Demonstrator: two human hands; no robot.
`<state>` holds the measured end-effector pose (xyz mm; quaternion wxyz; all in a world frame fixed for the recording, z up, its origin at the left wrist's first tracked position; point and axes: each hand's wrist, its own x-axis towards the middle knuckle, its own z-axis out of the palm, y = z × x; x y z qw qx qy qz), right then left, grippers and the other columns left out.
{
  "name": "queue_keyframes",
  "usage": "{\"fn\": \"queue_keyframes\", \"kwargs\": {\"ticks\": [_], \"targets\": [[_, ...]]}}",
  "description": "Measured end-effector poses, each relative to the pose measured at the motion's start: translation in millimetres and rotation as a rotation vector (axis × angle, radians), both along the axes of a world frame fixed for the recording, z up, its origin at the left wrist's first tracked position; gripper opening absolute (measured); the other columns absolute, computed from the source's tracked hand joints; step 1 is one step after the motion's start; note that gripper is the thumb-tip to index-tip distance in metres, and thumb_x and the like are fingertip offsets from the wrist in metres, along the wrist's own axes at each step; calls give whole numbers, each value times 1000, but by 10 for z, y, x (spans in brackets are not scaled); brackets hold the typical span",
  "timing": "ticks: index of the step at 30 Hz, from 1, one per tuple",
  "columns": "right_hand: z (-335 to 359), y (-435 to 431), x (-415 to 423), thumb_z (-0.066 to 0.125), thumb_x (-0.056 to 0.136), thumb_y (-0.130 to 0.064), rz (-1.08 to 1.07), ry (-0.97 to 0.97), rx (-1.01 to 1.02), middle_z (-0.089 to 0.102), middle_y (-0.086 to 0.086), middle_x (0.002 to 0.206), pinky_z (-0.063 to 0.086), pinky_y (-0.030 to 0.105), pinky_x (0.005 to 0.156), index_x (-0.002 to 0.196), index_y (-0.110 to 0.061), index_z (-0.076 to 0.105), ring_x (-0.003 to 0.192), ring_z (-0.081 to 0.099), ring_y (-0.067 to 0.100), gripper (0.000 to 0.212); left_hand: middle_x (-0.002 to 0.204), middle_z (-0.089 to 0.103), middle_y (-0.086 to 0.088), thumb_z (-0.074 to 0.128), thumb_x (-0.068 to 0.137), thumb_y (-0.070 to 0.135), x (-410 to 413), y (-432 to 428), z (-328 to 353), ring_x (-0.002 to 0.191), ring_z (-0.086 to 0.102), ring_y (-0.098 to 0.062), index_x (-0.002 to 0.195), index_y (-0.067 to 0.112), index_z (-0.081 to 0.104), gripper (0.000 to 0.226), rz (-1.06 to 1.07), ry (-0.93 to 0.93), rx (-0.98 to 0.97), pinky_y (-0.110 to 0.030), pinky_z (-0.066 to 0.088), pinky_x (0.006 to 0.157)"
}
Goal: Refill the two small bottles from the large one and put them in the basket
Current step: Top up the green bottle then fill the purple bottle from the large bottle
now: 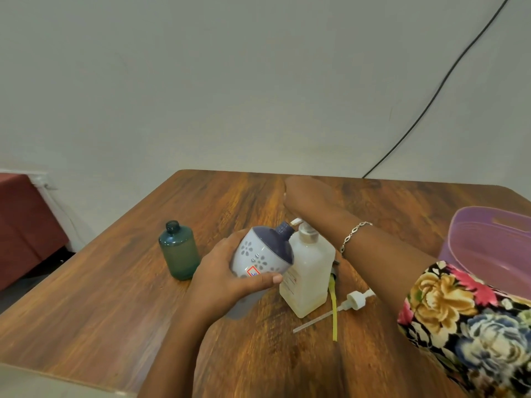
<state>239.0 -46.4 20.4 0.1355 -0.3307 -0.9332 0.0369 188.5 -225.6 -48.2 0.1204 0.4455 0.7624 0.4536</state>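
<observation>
My left hand (224, 278) grips a small white bottle (260, 254) with a dark purple top and flower pattern. It is tilted, with its open neck next to the nozzle of the large translucent pump bottle (307, 271), which stands upright at the table's centre. My right hand (310, 198) is stretched flat, palm down, just above and behind the pump head (301, 225); whether it touches the pump I cannot tell. A small green bottle (179, 251) stands uncapped to the left. The purple basket (459, 225) sits at the right edge.
A loose white pump with its long tube (355, 300) lies on the wooden table (115, 311) to the right of the large bottle, beside a yellow strip (334, 314). A black cable (431, 99) runs down the wall behind.
</observation>
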Motion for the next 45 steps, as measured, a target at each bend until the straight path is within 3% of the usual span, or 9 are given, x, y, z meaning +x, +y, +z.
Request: {"fn": "queue_keyframes", "kwargs": {"ticks": [4, 9, 14, 19, 24, 29, 35, 43, 45], "targets": [[60, 1, 3, 43, 94, -11, 8, 64, 52, 64, 11, 99, 33, 26, 59, 96, -9, 57, 72, 47, 22, 15, 105, 58, 19, 61, 38, 77, 6, -27, 20, 91, 57, -3, 102, 56, 44, 70, 2, -6, 6, -21, 47, 72], [202, -28, -22, 44, 93, -9, 20, 65, 138, 62, 10, 98, 34, 29, 66, 108, -7, 58, 77, 49, 24, 20, 103, 56, 21, 62, 36, 75, 25, -23, 62, 92, 57, -3, 98, 57, 44, 67, 0, -29, 31, -26, 51, 77], [58, -78, -13, 44, 87, -1, -2, -9, 86, 60, 13, 94, 35, 28, 59, 106, -6, 60, 78, 52, 26, 25, 105, 57, 21, 64, 37, 76, 15, -14, -10, 93, 56, 0, 100, 58, 45, 68, -2, -28, 27, -20, 47, 73], [5, -52, -46, 45, 87, 0, -17, -35, 46, 61, 10, 91, 37, 29, 63, 103, -7, 62, 77, 52, 26, 24, 106, 58, 20, 65, 39, 75, -6, -4, -19, 94, 57, -2, 102, 57, 46, 69, -10, -30, 33, -21, 48, 74], [143, 93, -103, 45, 91, -8, -42, 104, -153, 66, 7, 100, 40, 28, 67, 107, -9, 59, 86, 60, 23, 21, 105, 58, 19, 64, 37, 75, 3, -7, 31, 92, 58, -4, 104, 55, 45, 72, -19, -31, 35, -26, 53, 76], [112, 7, 43, 42, 90, -4, -60, 27, -5, 63, 11, 104, 36, 30, 69, 105, -7, 58, 95, 59, 29, 23, 105, 57, 18, 62, 39, 76, 13, 25, 31, 93, 58, -5, 103, 54, 44, 70, -36, -15, 19, -26, 52, 76], [34, -41, 76, 45, 85, 3, -48, 6, 87, 64, 13, 90, 34, 28, 58, 91, -9, 61, 71, 47, 25, 20, 107, 58, 19, 63, 39, 76, 27, 47, -21, 96, 57, -4, 107, 53, 45, 74, -28, -29, 23, -29, 52, 79], [155, 48, 26, 46, 91, -10, -38, 38, -14, 62, 10, 108, 36, 28, 69, 108, -8, 58, 95, 58, 29, 21, 104, 58, 16, 63, 39, 76, 23, 45, 34, 90, 59, -5, 105, 55, 44, 72, -33, -21, 38, -27, 53, 75], [134, 21, 30, 46, 89, -7, -36, -5, -18, 61, 10, 101, 36, 29, 68, 104, -8, 58, 87, 56, 28, 19, 105, 58, 17, 63, 40, 75, 24, 53, 39, 92, 58, -6, 105, 54, 44, 71, -44, -23, 38, -28, 53, 76]]}}
